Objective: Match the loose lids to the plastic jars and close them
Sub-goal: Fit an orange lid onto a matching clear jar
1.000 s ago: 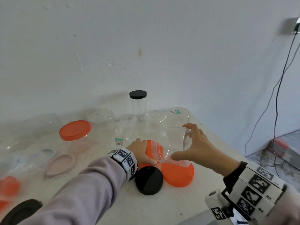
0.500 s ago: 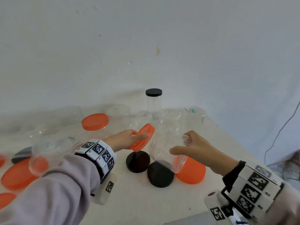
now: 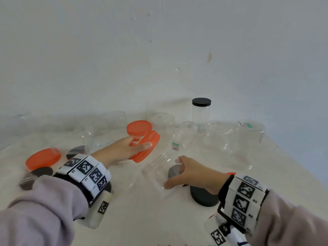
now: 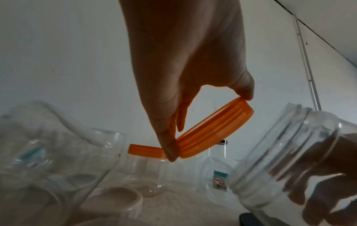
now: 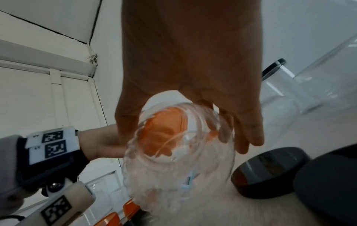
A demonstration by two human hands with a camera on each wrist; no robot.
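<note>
1. Left hand [image 3: 122, 150] pinches the orange lid [image 3: 146, 147] by its rim, tilted, centre of the head view, apart from the jar mouth.
2. Right hand [image 3: 191, 173] has its grip wrapped round the clear jar [image 3: 156, 174], tipped with the mouth toward the lid.
3. Risk: lid meets the threads crooked and cross-threads or skates off.
4. Risk: the thin rim pinch slips; the lid could drop among the black lids [image 3: 204, 196] on the worktop [image 3: 159, 219].
5. Squeezing may flex the jar's wall.
</note>
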